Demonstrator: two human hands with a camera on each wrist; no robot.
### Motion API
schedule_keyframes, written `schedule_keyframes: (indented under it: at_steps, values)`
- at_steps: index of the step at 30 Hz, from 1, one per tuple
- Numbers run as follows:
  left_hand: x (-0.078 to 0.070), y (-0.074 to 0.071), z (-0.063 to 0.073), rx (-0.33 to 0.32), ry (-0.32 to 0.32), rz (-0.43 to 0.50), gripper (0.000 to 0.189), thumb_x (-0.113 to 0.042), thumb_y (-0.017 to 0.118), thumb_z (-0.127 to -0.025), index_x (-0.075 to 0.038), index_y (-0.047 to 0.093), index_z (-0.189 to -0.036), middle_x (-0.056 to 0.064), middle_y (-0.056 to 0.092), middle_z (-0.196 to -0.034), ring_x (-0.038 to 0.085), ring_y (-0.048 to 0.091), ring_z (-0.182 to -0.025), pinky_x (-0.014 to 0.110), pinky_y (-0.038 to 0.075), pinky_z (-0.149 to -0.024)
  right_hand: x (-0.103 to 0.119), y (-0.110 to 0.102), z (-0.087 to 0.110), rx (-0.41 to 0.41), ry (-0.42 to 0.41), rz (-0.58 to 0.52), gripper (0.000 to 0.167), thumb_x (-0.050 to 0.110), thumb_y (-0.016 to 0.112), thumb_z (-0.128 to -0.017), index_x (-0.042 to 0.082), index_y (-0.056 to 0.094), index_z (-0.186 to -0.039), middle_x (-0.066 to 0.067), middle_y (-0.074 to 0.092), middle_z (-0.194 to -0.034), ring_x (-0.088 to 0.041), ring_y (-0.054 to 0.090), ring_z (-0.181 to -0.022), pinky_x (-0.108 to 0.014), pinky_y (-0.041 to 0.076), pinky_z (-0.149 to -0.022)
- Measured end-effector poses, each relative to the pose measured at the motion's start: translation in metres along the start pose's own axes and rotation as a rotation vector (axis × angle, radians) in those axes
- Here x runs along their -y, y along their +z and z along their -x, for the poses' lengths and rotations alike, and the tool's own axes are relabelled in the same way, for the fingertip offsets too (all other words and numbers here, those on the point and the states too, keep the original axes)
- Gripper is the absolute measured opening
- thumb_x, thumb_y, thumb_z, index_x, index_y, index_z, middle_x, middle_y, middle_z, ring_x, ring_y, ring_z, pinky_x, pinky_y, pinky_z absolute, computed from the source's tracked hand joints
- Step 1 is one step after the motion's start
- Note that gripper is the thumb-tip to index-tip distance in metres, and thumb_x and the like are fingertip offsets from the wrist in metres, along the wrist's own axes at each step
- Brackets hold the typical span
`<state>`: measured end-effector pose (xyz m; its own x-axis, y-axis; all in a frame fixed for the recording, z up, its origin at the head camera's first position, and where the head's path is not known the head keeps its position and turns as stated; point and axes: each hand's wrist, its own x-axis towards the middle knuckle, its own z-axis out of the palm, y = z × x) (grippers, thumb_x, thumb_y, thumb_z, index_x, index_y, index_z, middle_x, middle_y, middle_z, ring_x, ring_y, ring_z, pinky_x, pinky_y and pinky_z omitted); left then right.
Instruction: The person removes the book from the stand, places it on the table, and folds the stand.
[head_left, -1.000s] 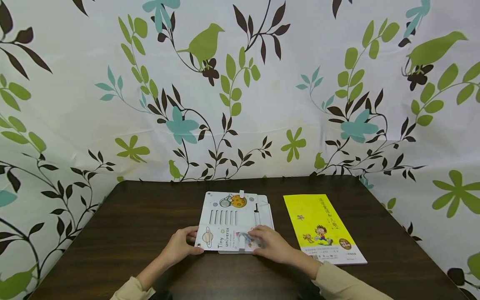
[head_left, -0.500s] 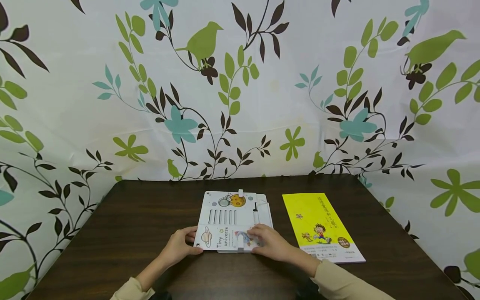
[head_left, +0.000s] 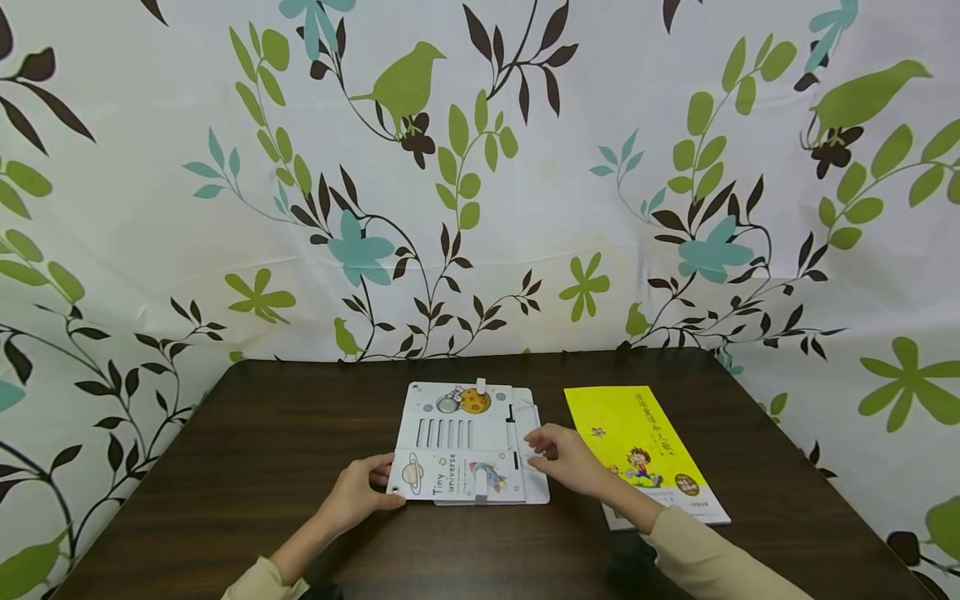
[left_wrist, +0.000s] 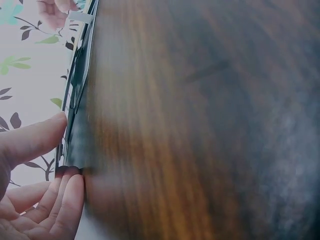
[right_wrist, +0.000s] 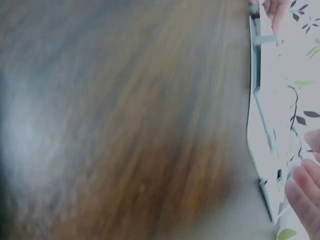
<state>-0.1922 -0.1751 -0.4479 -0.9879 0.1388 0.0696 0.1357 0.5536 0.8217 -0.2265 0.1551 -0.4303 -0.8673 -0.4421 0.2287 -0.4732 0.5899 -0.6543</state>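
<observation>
A white folding book stand [head_left: 457, 437] printed "Tiny universe", with planets and a row of slots, lies flat on the dark wooden table [head_left: 300, 417]. My left hand [head_left: 360, 492] grips its near left corner. In the left wrist view the thumb [left_wrist: 37, 135] is on one face of the stand and the bent fingers [left_wrist: 65, 200] are at the other. My right hand [head_left: 566, 458] is at the stand's right edge, over the panel that sticks out there. Its fingers are loosely bent, and in the right wrist view the fingertips [right_wrist: 300, 187] are close beside the stand's edge.
A yellow book [head_left: 611, 417] with a cartoon child on its cover lies to the right, partly behind my right hand and forearm. Behind the table hangs a white cloth [head_left: 487, 292] printed with leaves and birds.
My right hand has lifted off the stand's near right part and moved right to its side edge, uncovering the rainbow print and the panel. The left hand keeps its grip on the corner.
</observation>
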Motion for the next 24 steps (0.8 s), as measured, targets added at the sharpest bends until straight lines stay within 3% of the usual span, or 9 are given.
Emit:
schedule_keyframes:
  at_steps: [7,24]
  values:
    - [-0.001,-0.001,0.001,-0.001,0.006,0.003,0.067,-0.004,0.083,-0.057,0.011,0.055,-0.116,0.006,0.062,-0.087,0.017,0.060,-0.078,0.021,0.046,-0.059,-0.013,0.001,-0.002,0.069,0.051,-0.033,0.011,0.007,0.065,-0.082,0.005,0.068,-0.092,0.000,0.064,-0.083,-0.011,0.054,-0.070,-0.020,0.048,-0.064]
    - [-0.005,0.000,0.003,-0.012,-0.004,-0.004,0.067,-0.002,0.083,-0.056,0.012,0.055,-0.115,0.006,0.062,-0.087,0.017,0.060,-0.077,0.021,0.046,-0.060,-0.015,0.002,-0.004,0.095,0.035,-0.056,0.010,0.001,0.063,-0.082,0.005,0.069,-0.089,-0.002,0.066,-0.087,-0.012,0.054,-0.073,-0.023,0.050,-0.071]
